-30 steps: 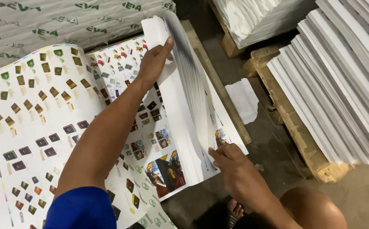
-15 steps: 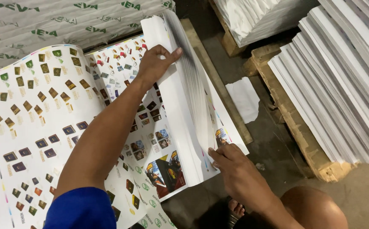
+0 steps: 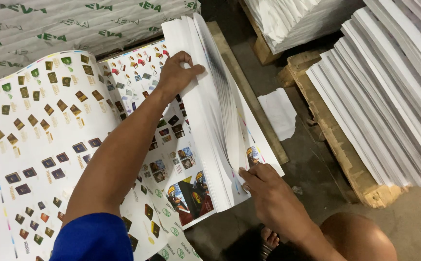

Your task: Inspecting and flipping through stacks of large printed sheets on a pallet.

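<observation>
The thick stack of white printed paper sheets stands lifted on edge between the hands. The left hand grips its far upper part (fingers curled over the edge); the right hand seemingly pinches its near corner.

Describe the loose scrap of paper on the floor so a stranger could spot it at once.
Start at the wooden pallet stacked with white sheets on the right. In the dark floor gap left of it lies the scrap: one small white crumpled piece lying alone, not stacked like the paper around it.
</observation>
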